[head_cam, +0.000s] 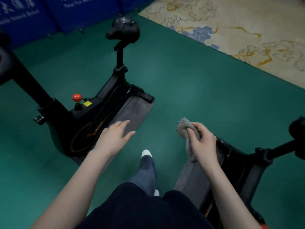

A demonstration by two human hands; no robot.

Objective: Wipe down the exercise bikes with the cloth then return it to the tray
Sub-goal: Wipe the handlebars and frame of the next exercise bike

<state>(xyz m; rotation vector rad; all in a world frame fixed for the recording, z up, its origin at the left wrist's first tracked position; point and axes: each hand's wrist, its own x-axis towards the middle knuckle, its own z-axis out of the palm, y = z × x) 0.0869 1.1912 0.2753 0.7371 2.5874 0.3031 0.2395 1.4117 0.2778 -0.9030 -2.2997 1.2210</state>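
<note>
A black exercise bike [92, 111] stands at the left on a grey mat, its saddle [123, 29] at the top and a red knob [77, 97] on its frame. A second black bike [244, 164] stands at the right, partly cut off by the frame edge. My right hand [202, 143] grips a crumpled grey cloth [184, 128] in the air above the left end of the second bike's mat. My left hand [115, 135] hovers with fingers straight over the first bike's mat, holding nothing. No tray is in view.
Green floor [189, 90] runs between the two bikes, where my legs and a white-toed shoe [146, 153] stand. A patterned cream carpet [239, 28] lies at the upper right. Blue panels [69, 12] close off the back left.
</note>
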